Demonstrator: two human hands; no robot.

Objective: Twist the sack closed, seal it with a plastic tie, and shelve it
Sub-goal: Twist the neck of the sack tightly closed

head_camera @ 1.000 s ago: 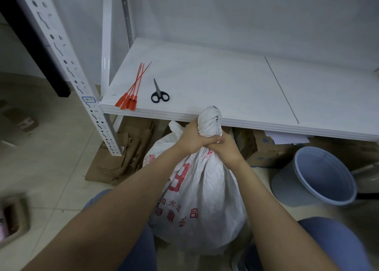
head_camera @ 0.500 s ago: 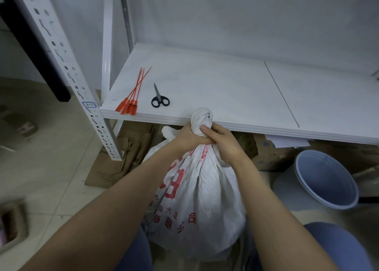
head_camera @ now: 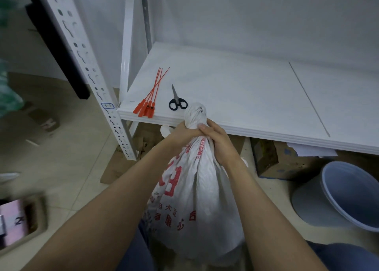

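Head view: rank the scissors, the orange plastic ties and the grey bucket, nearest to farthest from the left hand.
1. Scissors, on the shelf just beyond the left hand.
2. Orange plastic ties, at the shelf's left corner.
3. Grey bucket, on the floor, far right.

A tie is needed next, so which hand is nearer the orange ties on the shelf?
Left. The left hand grips the neck of the sack on the side toward the orange ties. The right hand grips it on the far side, farther from them.
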